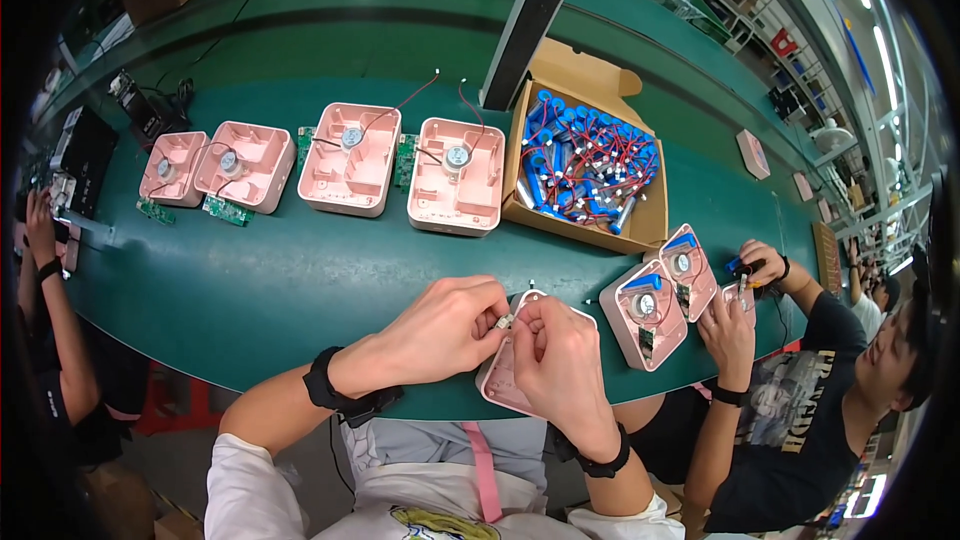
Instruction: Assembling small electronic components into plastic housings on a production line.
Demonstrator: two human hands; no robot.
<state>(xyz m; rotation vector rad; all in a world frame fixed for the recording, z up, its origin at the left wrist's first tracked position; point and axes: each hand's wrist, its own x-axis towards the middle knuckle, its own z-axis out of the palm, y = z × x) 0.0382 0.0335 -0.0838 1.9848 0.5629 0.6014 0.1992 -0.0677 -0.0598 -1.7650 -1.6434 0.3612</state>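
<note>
Both my hands meet over a pink plastic housing (497, 383) at the table's front edge. The thumb and fingers of my left hand (432, 328) pinch a small white connector (503, 321). My right hand (562, 355) is closed in a pinch just beside it, above the housing. What its fingertips hold is hidden behind the fingers. My right hand and wrist cover much of the housing's inside. Another small white plug (532, 284) sticks up past its far edge.
Pink housings with speakers (455, 180) stand in a row, green circuit boards (405, 161) beside them. A cardboard box (585, 232) holds blue batteries (590, 155). At right, a co-worker's hand (728, 335) works near two fitted housings (640, 340). A dark post (530, 20) rises behind.
</note>
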